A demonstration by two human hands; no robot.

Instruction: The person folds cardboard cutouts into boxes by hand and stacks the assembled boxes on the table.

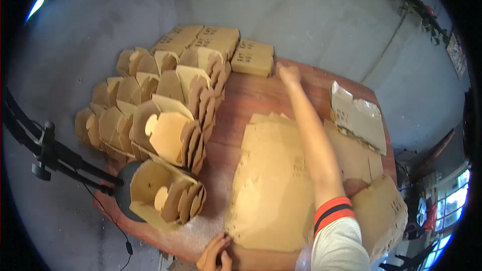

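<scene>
My right arm is stretched across the table, and my right hand is at the far edge, just beside the right end of a small closed cardboard box. Its fingers are too small and blurred to tell whether they touch the box. At the near edge rests my left hand, loosely curled with a gap between thumb and fingers and nothing in it. Its fingertips lie by the lower left corner of a stack of flat cardboard sheets. My right forearm partly covers the stack's right side.
Open folded cardboard boxes are nested in rows on the left. Closed printed boxes stand against the wall. More flat cardboard and a torn carton piece lie right. A black stand arm reaches in from the left.
</scene>
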